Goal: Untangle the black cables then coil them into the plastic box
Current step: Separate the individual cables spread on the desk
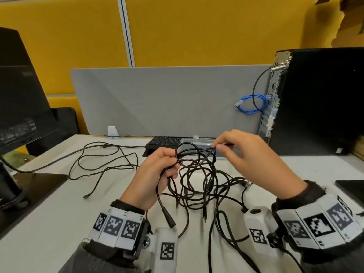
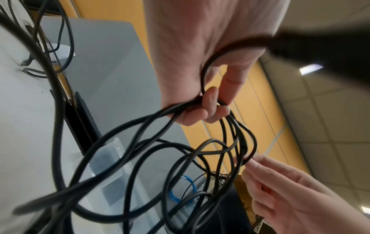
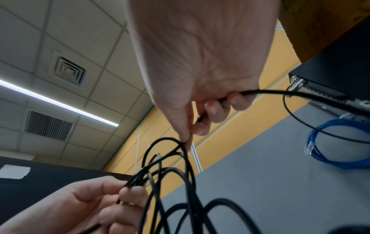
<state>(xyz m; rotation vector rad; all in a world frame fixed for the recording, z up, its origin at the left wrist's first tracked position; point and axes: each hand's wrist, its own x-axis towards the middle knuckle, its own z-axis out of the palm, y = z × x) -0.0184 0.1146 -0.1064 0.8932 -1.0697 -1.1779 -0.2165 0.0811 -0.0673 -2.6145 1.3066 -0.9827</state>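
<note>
1. We start with the black cables point(image 1: 199, 180): a knotted bundle, its upper loops lifted off the white desk point(image 1: 59, 223) between our two hands, the rest trailing in overlapping coils toward us. Several plug ends hang loose near our wrists.
2. Our left hand point(image 1: 155, 174) has its fingers curled round a gathered bunch of strands; the left wrist view shows several runs passing through the closed fist.
3. Our right hand point(image 1: 248, 156) pinches one strand between thumb and forefinger just beside the small loop at the top of the knot; the right wrist view shows the same cable running on under the other curled fingers.
4. The plastic box point(image 1: 197, 141) sits just behind the hands, clear and open-topped, in front of the keyboard point(image 1: 165, 140). We see no cable in it, though the hands hide part of it.
5. Another thin black cable point(image 1: 102, 160) lies spread on the desk to the left, apart from the bundle.
6. We judge we are in the untangling step, with coiling not yet begun.
7. The next move likely calls for drawing the pinched strand out through the loop while the left hand steadies the bunch, easing gently so the knot does not tighten.
</note>
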